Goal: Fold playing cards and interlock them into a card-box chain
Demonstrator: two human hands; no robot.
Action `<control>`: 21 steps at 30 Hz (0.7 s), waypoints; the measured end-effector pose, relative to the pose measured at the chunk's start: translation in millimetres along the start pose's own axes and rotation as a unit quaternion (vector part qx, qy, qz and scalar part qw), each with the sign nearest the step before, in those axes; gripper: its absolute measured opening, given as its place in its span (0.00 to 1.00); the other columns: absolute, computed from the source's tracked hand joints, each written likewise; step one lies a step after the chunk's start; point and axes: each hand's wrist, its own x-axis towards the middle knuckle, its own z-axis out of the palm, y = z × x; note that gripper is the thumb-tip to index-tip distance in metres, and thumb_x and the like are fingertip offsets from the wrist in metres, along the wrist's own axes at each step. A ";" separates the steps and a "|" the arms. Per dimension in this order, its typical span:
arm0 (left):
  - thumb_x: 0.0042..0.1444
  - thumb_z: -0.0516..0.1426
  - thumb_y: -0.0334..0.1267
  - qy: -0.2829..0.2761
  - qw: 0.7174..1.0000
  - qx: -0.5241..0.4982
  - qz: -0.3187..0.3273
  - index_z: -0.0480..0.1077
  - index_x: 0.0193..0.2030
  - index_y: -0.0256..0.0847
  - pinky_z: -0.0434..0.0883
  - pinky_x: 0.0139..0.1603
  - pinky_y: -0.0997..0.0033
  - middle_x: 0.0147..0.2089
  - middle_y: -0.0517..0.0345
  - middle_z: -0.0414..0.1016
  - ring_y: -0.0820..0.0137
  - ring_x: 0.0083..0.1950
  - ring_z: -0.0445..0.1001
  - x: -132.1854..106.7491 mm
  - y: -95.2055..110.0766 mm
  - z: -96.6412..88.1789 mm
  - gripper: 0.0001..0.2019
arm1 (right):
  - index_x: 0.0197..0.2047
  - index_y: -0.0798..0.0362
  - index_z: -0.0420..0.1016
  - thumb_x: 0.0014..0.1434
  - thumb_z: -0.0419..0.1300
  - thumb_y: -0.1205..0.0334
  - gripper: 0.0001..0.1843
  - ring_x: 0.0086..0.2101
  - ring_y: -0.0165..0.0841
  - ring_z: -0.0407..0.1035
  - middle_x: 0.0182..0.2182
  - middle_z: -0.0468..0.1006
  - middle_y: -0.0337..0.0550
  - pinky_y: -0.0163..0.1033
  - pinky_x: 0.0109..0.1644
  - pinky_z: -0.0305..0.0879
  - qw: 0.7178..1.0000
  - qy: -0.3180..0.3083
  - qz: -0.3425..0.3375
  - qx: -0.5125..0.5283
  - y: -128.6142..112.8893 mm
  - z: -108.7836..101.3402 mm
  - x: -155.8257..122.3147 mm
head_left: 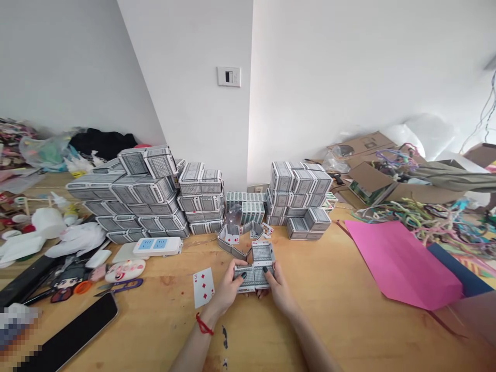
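My left hand (228, 285) and my right hand (282, 292) grip opposite ends of folded playing cards (253, 279) with grey patterned backs. Both thumbs press on top; the other fingers are mostly hidden underneath. Another folded card piece (262, 252) rises from the far side of the held ones; I cannot tell whether it is joined to them. Just beyond, a bent strip of folded cards (229, 250) stands on the table, some faces showing red marks. A flat diamonds card (203, 287) lies left of my left hand.
Tall stacks of folded-card blocks stand at the back left (143, 194), back middle (201, 199) and back right (298, 199). Green-backed card stacks (252, 212) sit between. Left are a power strip (158, 246), scissors (122, 285) and phone (73, 330); right lies pink paper (403, 261).
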 end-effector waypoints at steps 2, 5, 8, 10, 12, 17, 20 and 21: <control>0.46 0.50 0.30 0.010 1.000 0.010 0.009 0.60 0.39 0.44 0.64 0.36 0.72 0.32 0.63 0.65 0.72 0.33 0.64 0.6 -1.9 -0.5 0.12 | 0.39 0.48 0.52 0.54 0.51 0.46 0.17 0.12 0.25 0.62 0.17 0.67 0.29 0.29 0.13 0.60 1.000 -0.002 -0.003 -0.022 -0.2 1.1 -0.6; 0.46 0.50 0.30 0.012 1.000 0.010 0.004 0.60 0.39 0.44 0.64 0.35 0.73 0.31 0.63 0.64 0.72 0.33 0.64 1.9 -4.7 -0.7 0.12 | 0.39 0.48 0.52 0.55 0.50 0.46 0.17 0.13 0.25 0.62 0.18 0.68 0.29 0.29 0.13 0.61 0.999 -0.010 -0.001 -0.033 1.8 1.3 -1.0; 0.46 0.50 0.30 0.022 1.000 -0.008 -0.016 0.58 0.41 0.45 0.64 0.31 0.75 0.32 0.63 0.64 0.73 0.30 0.65 2.8 -5.8 1.1 0.14 | 0.39 0.48 0.53 0.55 0.51 0.47 0.16 0.14 0.25 0.62 0.22 0.69 0.31 0.31 0.15 0.62 1.000 -0.007 -0.001 -0.026 5.2 1.3 0.0; 0.45 0.51 0.30 0.044 0.999 -0.026 -0.018 0.58 0.44 0.46 0.65 0.30 0.74 0.35 0.63 0.66 0.73 0.31 0.66 3.5 -5.6 2.6 0.17 | 0.39 0.48 0.55 0.54 0.53 0.48 0.16 0.15 0.25 0.64 0.25 0.71 0.33 0.32 0.16 0.62 1.000 0.008 -0.007 -0.018 5.1 1.9 0.4; 0.44 0.52 0.31 0.077 0.996 -0.039 -0.003 0.58 0.46 0.45 0.66 0.34 0.73 0.38 0.61 0.68 0.71 0.34 0.68 4.7 -5.2 2.5 0.19 | 0.40 0.48 0.58 0.52 0.55 0.49 0.17 0.21 0.29 0.68 0.30 0.73 0.37 0.34 0.20 0.65 1.000 0.019 -0.021 -0.003 1.8 2.5 0.2; 0.42 0.56 0.33 0.109 0.992 -0.060 0.019 0.65 0.42 0.41 0.65 0.42 0.69 0.44 0.55 0.71 0.64 0.45 0.68 9.5 -4.3 -6.7 0.17 | 0.42 0.50 0.64 0.45 0.63 0.54 0.21 0.41 0.41 0.69 0.40 0.75 0.44 0.46 0.44 0.66 0.998 0.039 -0.027 0.049 -7.4 0.7 -2.1; 0.43 0.56 0.33 0.101 0.992 -0.062 0.033 0.66 0.45 0.41 0.65 0.44 0.69 0.47 0.54 0.70 0.63 0.48 0.67 9.5 -2.1 -10.5 0.18 | 0.43 0.50 0.64 0.46 0.63 0.53 0.22 0.44 0.42 0.67 0.42 0.74 0.44 0.49 0.48 0.64 0.997 0.054 -0.018 0.054 -3.9 -0.1 -2.4; 0.43 0.56 0.32 0.097 0.993 -0.056 0.039 0.65 0.45 0.42 0.65 0.45 0.69 0.48 0.54 0.70 0.64 0.48 0.67 8.8 -1.2 -10.2 0.19 | 0.44 0.50 0.63 0.46 0.62 0.53 0.22 0.45 0.41 0.67 0.42 0.74 0.44 0.48 0.48 0.64 0.997 0.054 -0.023 0.054 -1.8 0.3 -2.5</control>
